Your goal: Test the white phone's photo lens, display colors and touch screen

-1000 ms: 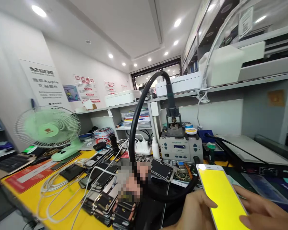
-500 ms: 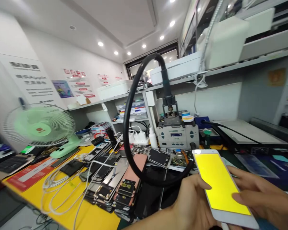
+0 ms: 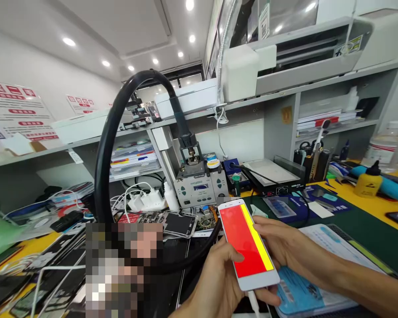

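Observation:
A white smartphone [image 3: 247, 240] with a screen mostly red and a yellow strip on its right side is held above the bench. My left hand [image 3: 215, 282] grips it from below and the left, thumb at its edge. My right hand [image 3: 287, 249] supports the right side, fingers curled against the screen's edge. A white cable [image 3: 254, 304] hangs from the phone's bottom end.
A thick black hose [image 3: 102, 176] arcs from the grey rework station [image 3: 199, 187]. Stacked phones and white cables [image 3: 36, 278] crowd the yellow bench at left. A heating plate [image 3: 272, 174], tool holder [image 3: 313, 161] and yellow bottle [image 3: 368, 183] stand at right. Blue packets [image 3: 301, 291] lie on the green mat.
My head has turned right and down, so the fan slid out of view. The phone screen went from all yellow to mostly red, and both hands came toward the frame's middle.

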### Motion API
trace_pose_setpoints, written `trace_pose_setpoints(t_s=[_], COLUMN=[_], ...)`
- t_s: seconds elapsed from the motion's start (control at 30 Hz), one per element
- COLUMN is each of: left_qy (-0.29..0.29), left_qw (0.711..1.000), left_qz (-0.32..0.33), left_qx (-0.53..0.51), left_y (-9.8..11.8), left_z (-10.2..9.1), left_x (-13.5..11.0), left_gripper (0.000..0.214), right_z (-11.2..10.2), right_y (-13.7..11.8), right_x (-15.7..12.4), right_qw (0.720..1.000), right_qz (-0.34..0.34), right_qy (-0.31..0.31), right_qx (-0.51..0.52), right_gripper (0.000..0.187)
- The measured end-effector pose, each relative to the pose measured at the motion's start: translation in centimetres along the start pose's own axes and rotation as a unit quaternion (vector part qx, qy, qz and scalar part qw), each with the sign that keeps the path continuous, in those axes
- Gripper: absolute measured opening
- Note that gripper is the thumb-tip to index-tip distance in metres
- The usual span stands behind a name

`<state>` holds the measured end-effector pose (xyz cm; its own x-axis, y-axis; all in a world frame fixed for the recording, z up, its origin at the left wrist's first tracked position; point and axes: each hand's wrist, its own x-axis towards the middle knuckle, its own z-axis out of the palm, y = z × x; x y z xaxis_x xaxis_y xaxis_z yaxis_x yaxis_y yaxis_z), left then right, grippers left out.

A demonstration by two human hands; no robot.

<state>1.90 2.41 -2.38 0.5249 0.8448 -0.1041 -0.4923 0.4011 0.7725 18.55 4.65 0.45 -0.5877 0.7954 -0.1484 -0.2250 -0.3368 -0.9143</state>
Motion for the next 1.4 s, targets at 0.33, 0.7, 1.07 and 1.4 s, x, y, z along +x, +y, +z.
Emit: trace_pose_setpoints(t_s=[0.33, 0.7, 1.07, 1.4], left_qy=[-0.008, -0.040, 0.006, -0.028], left_qw=[1.000, 0.997, 0.999, 0.990], left_qz=[-0.014, -0.021, -0.008, -0.022], left_qx=[0.025, -0.061, -0.049, -0.135], left_y=[0.6, 0.0, -0.2, -0.2], left_z=[0.3, -0.4, -0.1, -0.7], left_x=[-0.4, 0.1, -0.1, -0.1], left_gripper=[0.054, 0.053, 0.051, 0.055], right_z=[-0.2, 0.3, -0.2, -0.1], right_y=[0.2, -0.3, 0.1, -0.1], right_x=[0.2, -0.1, -0.1, -0.1], right_qw=[1.000, 1.000, 1.000, 0.999], right_qz=[-0.005, 0.017, 0.012, 0.017], right_qy=[-0.009, 0.011, 0.010, 0.023], right_qx=[0.005, 0.005, 0.023, -0.021], right_gripper=[0.031, 0.036, 0.041, 0.044])
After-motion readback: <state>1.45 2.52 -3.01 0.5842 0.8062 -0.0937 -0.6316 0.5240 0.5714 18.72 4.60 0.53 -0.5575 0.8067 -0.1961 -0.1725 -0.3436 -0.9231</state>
